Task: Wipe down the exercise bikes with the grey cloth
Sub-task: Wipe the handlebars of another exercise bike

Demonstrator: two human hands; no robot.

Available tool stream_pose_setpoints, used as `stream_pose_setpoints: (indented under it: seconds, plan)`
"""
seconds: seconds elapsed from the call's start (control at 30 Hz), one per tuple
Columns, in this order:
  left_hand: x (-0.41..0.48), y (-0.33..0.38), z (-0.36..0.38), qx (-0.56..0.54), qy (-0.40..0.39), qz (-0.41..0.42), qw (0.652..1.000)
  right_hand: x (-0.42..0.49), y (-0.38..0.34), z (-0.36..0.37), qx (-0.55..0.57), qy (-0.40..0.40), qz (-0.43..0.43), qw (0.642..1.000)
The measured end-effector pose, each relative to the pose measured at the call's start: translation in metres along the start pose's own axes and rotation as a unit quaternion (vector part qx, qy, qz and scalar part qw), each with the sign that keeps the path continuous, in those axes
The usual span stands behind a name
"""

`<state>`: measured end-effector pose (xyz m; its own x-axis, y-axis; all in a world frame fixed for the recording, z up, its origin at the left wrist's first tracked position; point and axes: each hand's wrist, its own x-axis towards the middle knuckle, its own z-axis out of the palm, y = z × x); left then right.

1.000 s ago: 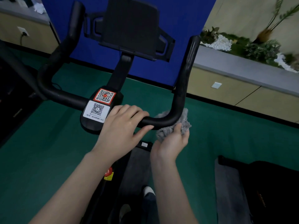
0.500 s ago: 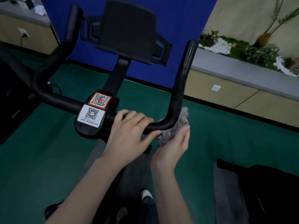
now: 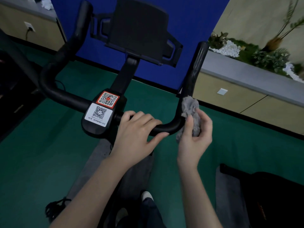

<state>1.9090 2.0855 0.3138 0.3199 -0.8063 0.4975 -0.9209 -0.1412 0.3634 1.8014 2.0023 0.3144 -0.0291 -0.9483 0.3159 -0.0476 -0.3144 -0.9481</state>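
A black exercise bike handlebar fills the middle of the head view, with a dark tablet holder above its stem and two QR stickers on the centre block. My left hand grips the crossbar just right of the stickers. My right hand holds the bunched grey cloth against the outer side of the right bend, where the bar turns up into the right horn.
Green floor lies all around. A blue panel stands behind the bike. A low grey-topped cabinet with plants runs along the right. Another dark machine sits at bottom right, and dark equipment at the left.
My right hand has slid the cloth from under the right bend up and round to its outer side. The left hand keeps its grip on the crossbar.
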Motion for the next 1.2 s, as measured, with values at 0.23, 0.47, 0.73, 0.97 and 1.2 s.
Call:
stream_pose_setpoints:
  seconds: [0.23, 0.47, 0.73, 0.97, 1.2]
  plan:
    - [-0.001, 0.000, -0.001, -0.012, -0.001, -0.007, 1.000, 0.049, -0.010, -0.003, -0.150, -0.236, -0.127, 0.952]
    - [-0.001, 0.001, -0.002, -0.009, 0.003, -0.006, 1.000, 0.097, -0.049, 0.005, -0.341, -0.543, -0.214, 0.737]
    - [-0.002, 0.002, -0.004, -0.013, -0.011, 0.003, 1.000, 0.103, -0.062, 0.051, -0.475, -0.699, -0.151, 0.513]
    - [-0.001, 0.002, -0.006, -0.012, -0.012, -0.003, 1.000, 0.111, -0.067, 0.051, -0.489, -0.658, -0.214, 0.531]
    - [0.003, 0.012, -0.003, 0.016, -0.014, -0.039, 0.999, 0.122, -0.048, 0.040, -0.447, -0.630, -0.276, 0.572]
